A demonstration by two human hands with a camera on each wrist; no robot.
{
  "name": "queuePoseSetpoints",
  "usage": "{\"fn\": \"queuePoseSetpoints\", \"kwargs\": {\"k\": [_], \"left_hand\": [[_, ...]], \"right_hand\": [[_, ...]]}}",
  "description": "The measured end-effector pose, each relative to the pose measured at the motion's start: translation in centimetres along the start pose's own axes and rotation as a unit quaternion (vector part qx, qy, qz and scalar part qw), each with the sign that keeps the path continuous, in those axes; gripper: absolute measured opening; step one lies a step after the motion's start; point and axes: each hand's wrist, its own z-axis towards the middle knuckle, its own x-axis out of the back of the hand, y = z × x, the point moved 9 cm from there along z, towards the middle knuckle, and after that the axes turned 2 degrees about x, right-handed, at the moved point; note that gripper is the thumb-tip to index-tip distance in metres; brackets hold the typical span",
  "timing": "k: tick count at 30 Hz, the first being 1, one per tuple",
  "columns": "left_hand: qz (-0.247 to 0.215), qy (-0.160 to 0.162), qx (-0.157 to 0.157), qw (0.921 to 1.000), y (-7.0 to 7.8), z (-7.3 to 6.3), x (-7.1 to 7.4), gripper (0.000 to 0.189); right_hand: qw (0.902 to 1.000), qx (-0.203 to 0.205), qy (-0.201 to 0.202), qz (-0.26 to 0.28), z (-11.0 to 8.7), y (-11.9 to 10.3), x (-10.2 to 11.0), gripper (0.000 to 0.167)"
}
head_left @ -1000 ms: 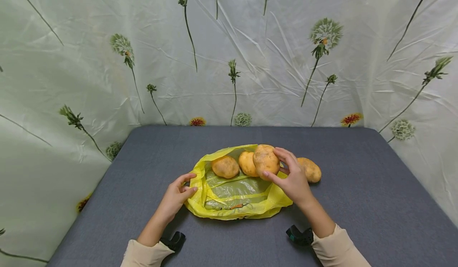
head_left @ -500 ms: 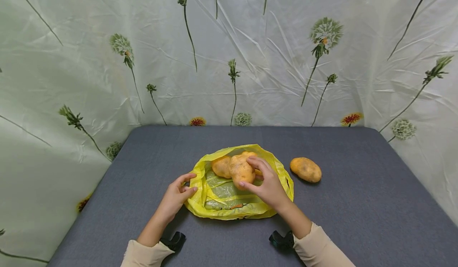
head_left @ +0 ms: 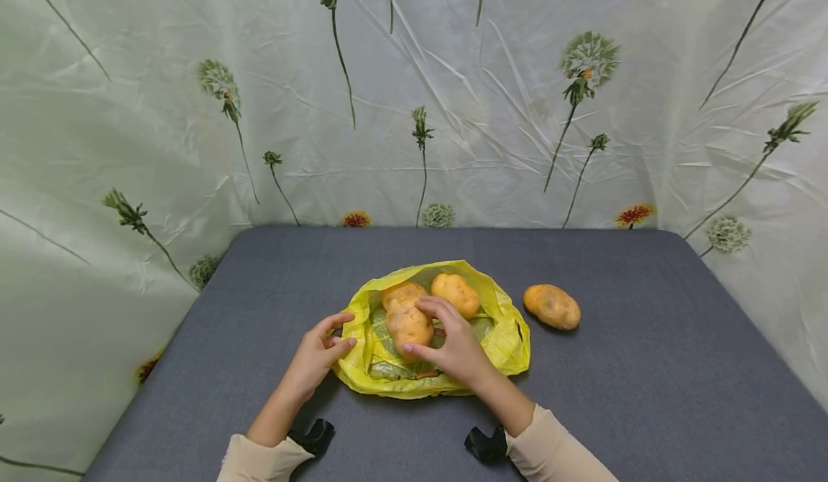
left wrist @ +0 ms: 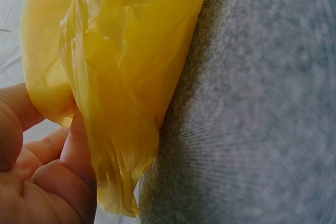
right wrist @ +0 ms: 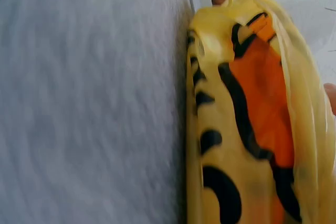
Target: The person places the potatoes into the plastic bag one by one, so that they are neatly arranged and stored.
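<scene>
A yellow plastic bag (head_left: 507, 349) lies with its mouth spread wide on the table. My left hand (head_left: 315, 358) pinches the left edge of the bag; in the left wrist view, fingers (left wrist: 50, 182) are on both sides of the thin plastic (left wrist: 126, 77). My right hand (head_left: 458, 349) grips a potato (head_left: 409, 331) between thumb and fingers, inside the bag's mouth. Behind it, partly covered, is a second potato (head_left: 401, 293), and another potato (head_left: 456, 295) lies at the back of the bag. In the right wrist view the bag's printed side (right wrist: 262, 98) hides most of the right hand.
One more potato (head_left: 552, 307) lies on the grey table (head_left: 647, 367), right of the bag. A white curtain (head_left: 491, 108) with a dandelion print hangs behind the table's far edge. Black wrist mounts (head_left: 485, 445) sit below both hands.
My right hand has carried its potato leftward and down into the bag, uncovering the potato at the back and the one on the table. The left hand has stayed at the bag's edge.
</scene>
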Motion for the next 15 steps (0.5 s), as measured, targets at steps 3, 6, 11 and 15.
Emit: {"fn": "queuePoseSetpoints", "kwargs": {"k": [3, 6, 11, 15], "left_hand": [[0.003, -0.001, -0.003, 1.0000, -0.2, 0.2, 0.0, 0.046], [0.002, -0.002, -0.002, 1.0000, -0.2, 0.1, -0.1, 0.046], [0.001, -0.006, 0.000, 1.0000, 0.4, -0.3, -0.2, 0.044], [0.001, -0.009, 0.000, 1.0000, 0.8, -0.5, -0.2, 0.044]], "right_hand": [[0.9999, -0.002, -0.009, 0.007, -0.1, 0.1, -0.5, 0.055], [0.9998, -0.002, -0.018, 0.009, -0.1, 0.1, -1.0, 0.055], [0.9994, -0.004, -0.029, 0.016, -0.1, 0.1, -1.8, 0.054], [0.9991, -0.013, -0.038, 0.017, -0.2, 0.4, -2.4, 0.053]]}}
